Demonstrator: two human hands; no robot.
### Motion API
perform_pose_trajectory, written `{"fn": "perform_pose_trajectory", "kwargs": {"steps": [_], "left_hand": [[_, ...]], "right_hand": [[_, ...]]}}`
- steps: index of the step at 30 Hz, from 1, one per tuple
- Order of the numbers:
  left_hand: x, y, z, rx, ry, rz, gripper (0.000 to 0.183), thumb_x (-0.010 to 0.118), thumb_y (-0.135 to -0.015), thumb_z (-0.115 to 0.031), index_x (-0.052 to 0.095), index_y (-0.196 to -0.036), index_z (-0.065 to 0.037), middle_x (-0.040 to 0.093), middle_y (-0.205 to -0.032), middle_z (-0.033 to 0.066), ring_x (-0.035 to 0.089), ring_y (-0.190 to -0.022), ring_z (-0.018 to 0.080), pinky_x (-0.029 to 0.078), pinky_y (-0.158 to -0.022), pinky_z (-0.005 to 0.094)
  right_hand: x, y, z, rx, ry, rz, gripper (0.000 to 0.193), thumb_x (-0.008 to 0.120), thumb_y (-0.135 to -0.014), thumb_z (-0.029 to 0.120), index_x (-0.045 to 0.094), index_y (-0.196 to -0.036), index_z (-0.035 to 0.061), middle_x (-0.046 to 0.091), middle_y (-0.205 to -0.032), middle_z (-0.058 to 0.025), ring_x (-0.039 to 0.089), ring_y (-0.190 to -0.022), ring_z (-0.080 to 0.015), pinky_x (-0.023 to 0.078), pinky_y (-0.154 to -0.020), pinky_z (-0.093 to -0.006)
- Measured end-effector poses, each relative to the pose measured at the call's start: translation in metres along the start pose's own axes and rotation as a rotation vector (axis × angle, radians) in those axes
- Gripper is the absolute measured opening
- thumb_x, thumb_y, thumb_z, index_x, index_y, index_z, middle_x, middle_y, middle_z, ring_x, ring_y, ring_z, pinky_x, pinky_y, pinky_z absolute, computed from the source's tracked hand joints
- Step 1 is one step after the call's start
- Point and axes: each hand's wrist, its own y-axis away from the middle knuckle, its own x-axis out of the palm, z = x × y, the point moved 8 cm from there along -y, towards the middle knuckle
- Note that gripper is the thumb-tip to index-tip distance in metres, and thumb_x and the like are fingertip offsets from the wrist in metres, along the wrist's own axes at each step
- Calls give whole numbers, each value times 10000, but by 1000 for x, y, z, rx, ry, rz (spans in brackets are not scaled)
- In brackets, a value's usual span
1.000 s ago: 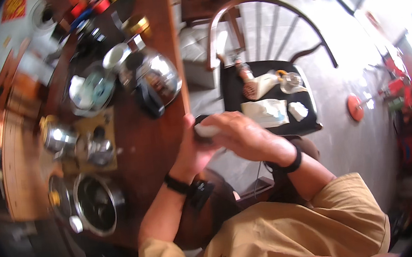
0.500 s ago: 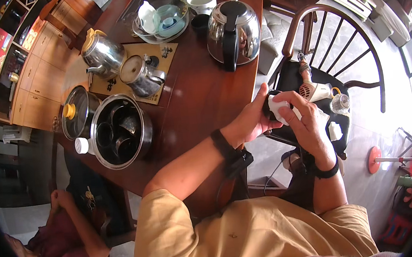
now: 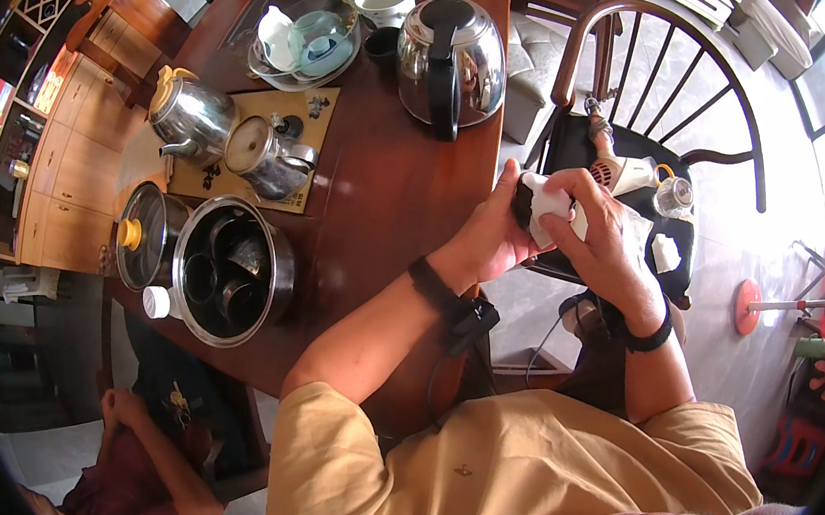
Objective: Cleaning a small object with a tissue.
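Note:
Over the table's right edge, my left hand (image 3: 491, 241) grips a small dark cup (image 3: 523, 200), thumb up along its side. My right hand (image 3: 600, 238) pinches a wad of white tissue (image 3: 552, 205) against the cup's mouth; the tissue covers part of the cup, and its loose end hangs below the fingers. Left of my forearm stands a steel pot (image 3: 283, 276) with several dark cups (image 3: 240, 301) inside. A glass lid with a yellow knob (image 3: 132, 234) leans beside it, near a white cap (image 3: 157, 302).
A steel electric kettle (image 3: 482, 59) stands near the table's right edge. Beyond the pot are a yellow-lidded kettle (image 3: 201, 114), a small metal pot (image 3: 273, 177) and a glass bowl (image 3: 348, 23). A chair (image 3: 738, 82) holds a white appliance (image 3: 630, 174). Another person (image 3: 140, 487) sits at left.
The whole view has shifted slightly. My right fingers have shifted on the tissue at the cup's mouth, while my left hand keeps its hold on the cup.

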Motion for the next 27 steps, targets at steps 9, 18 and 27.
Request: {"fn": "perform_pose_trajectory", "kwargs": {"steps": [9,18,27], "left_hand": [[11,3,0,-19,-81,117,660,344,-964,-638,457,-1336,-103,525,-1313,72,517,-1212,213,424,-1023,422],[-6,-6,3,-21,-32,149,742,317,-902,-738,539,-1255,-125,603,-1157,45,585,-1067,173,485,-900,373],[-5,-3,5,-75,-59,62,800,277,-864,-799,582,-1187,-134,606,-1092,21,581,-973,143,479,-842,340]], "right_hand": [[-4,-1,-3,-22,-25,-24,247,614,-845,107,588,-1078,32,653,-988,-170,606,-969,-376,469,-858,-415],[-2,-2,6,-98,31,-28,246,629,-833,116,580,-1063,42,645,-966,-156,598,-919,-346,450,-873,-409],[-4,-1,8,-120,5,-16,244,645,-824,116,586,-1047,36,642,-907,-155,596,-854,-360,465,-845,-415]]}}
